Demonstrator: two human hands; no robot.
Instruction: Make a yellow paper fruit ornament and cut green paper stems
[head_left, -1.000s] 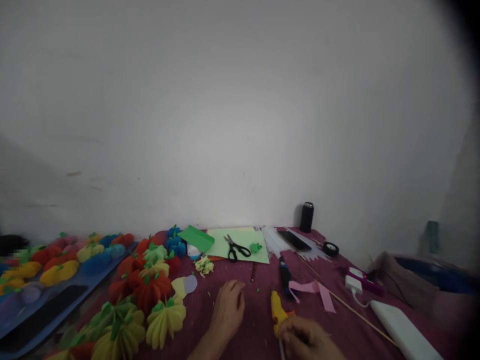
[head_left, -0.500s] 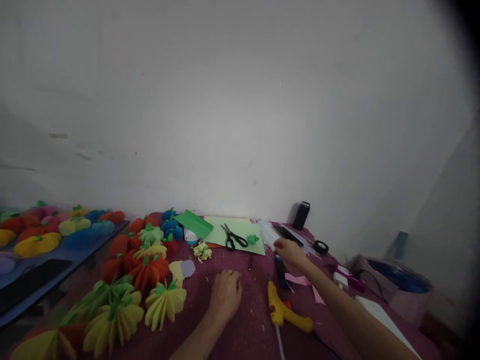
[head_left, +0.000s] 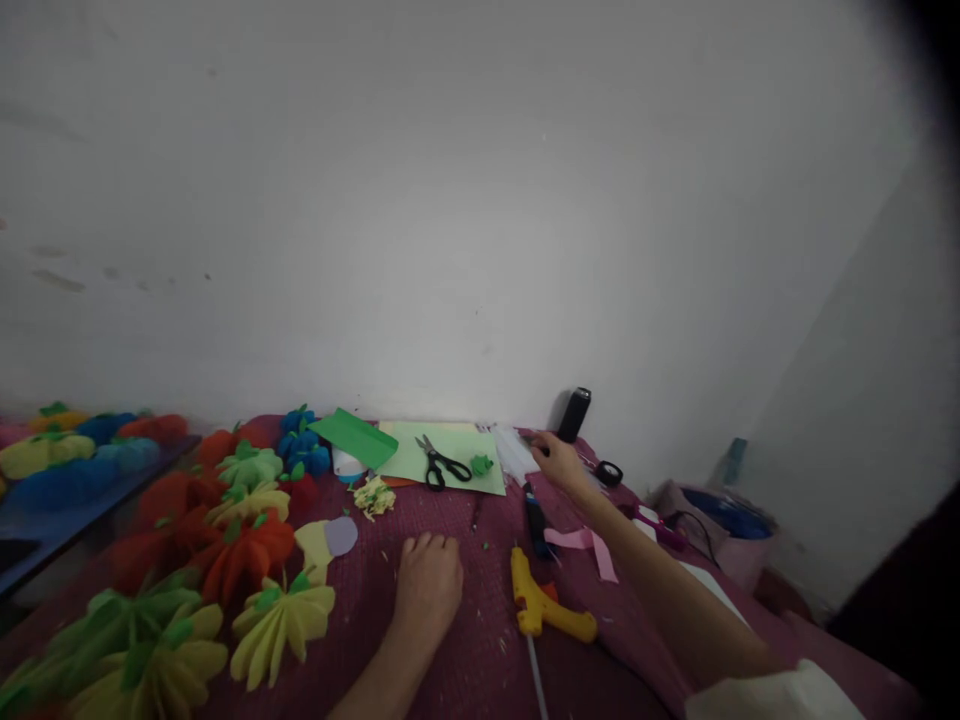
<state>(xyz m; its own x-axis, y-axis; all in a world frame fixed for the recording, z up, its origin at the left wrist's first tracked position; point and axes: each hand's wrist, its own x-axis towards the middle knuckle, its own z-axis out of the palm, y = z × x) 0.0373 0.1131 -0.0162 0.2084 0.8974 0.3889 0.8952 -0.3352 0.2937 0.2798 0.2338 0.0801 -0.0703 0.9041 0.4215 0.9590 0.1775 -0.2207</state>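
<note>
My left hand (head_left: 429, 580) rests palm down on the maroon cloth (head_left: 465, 530), its fingers loosely bent with nothing seen in them. To its left are a yellow paper pumpkin (head_left: 281, 625) and a lilac paper disc (head_left: 342, 536). My right hand (head_left: 561, 462) reaches forward beside white paper (head_left: 514, 455). Its fingers are closed over the spot of a dark flat phone-like object, which they mostly cover; what they grip is hidden. Between my arms lies a yellow glue gun (head_left: 536, 600), with a dark-handled tool (head_left: 535, 522) and a pink strip (head_left: 592, 545) beyond it.
Black scissors (head_left: 441, 465) and a crumpled green piece (head_left: 481, 465) lie on pale green paper (head_left: 405, 450). Red pumpkins (head_left: 251, 550) crowd the left. A black can (head_left: 575, 415) and tape roll (head_left: 608, 473) stand at back right, a pink bin (head_left: 731, 530) beyond.
The view has turned right, so things sit further left. My right hand has moved forward over the dark flat object and now mostly covers it. My left hand's fingers are a little more bent.
</note>
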